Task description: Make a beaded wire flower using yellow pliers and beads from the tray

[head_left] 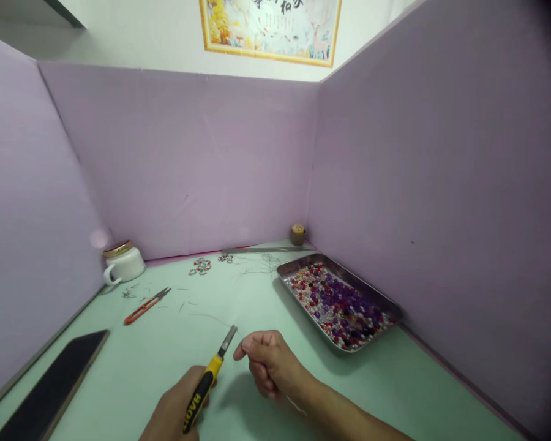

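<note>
My left hand (177, 407) is closed around the yellow-and-black handle of pliers (211, 373), seen edge-on. Their narrow metal tip points up and away from me, with a thin wire (207, 316) running left from near it over the table. Just right of the tip is my right hand (273, 361), its fingers curled and the thumb pressed to the index finger. Whatever may be in that pinch is too small to make out. A pale strand shows below the right wrist.
A metal tray (310, 312) of mixed beads stands on the right. Orange-handled thread snips (147, 306), wire scraps, a white lidded mug (127, 264) and a dark flat slab (55, 386) lie left. Beaded rings (201, 266), long rods (266, 250) and a small pot (297, 235) sit behind. Lilac panels enclose the table.
</note>
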A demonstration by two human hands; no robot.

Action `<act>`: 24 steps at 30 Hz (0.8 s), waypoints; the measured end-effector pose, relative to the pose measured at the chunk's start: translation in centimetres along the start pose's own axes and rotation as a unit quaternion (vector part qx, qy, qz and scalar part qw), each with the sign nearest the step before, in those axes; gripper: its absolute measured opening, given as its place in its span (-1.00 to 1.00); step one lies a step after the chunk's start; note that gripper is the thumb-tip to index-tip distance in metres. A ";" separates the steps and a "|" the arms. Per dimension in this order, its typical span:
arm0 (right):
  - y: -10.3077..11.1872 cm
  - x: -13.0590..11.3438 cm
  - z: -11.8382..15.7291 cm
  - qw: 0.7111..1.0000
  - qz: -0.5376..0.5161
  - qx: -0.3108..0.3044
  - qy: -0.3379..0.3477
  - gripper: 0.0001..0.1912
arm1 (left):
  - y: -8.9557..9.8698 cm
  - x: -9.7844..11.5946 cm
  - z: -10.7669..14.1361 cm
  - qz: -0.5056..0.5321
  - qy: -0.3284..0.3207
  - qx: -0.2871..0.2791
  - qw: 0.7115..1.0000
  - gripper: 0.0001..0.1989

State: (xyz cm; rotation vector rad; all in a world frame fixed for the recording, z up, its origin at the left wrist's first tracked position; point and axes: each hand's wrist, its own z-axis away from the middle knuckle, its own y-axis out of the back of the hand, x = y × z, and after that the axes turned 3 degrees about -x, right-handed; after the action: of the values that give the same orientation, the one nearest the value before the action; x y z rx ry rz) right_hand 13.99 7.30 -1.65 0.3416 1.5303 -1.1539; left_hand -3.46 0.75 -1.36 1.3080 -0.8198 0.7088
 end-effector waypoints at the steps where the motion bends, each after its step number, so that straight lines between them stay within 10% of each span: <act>1: 0.0 0.1 0.0 1.000 0.007 -0.003 0.010 -0.67 | 0.1 0.1 -0.1 0.007 0.012 -0.008 1.000 -0.66; 5: 0.3 0.5 -0.3 0.997 0.067 -0.022 0.030 -0.69 | 1.3 -0.2 -0.4 0.025 0.088 -0.064 0.994 -0.61; 16: 2.2 -2.2 0.1 0.959 0.232 -0.154 -0.043 -0.79 | 4.8 -0.1 0.8 -0.086 0.037 -0.110 0.990 -0.76; 24: 5.5 -3.4 -0.6 0.960 0.236 -0.124 -0.088 -0.59 | 6.0 -3.6 0.1 -0.009 0.119 -0.051 0.992 -0.49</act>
State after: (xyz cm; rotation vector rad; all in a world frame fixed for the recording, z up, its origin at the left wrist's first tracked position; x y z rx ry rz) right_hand 18.78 11.63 -1.39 0.3951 1.3221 -0.5934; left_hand -10.43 1.49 -1.21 1.1128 -0.6427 0.7816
